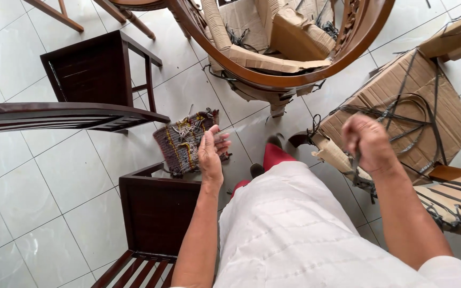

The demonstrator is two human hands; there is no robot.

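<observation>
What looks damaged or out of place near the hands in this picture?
The cardboard wrapping on the furniture at right is torn, with loose black straps hanging off. The right hand grips one strap. A frayed woven mat lies crumpled on the tiled floor beside the left hand.

Mat (183, 141) on floor (38, 176) between chairs (100, 69); cardboard-wrapped furniture (401, 106) right.

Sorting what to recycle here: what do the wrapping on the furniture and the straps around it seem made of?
The wrapping looks like brown corrugated cardboard, matte and creased at the folds. The straps seem to be dark plastic banding, thin, flat and slightly glossy; rubber cannot be ruled out.
</observation>
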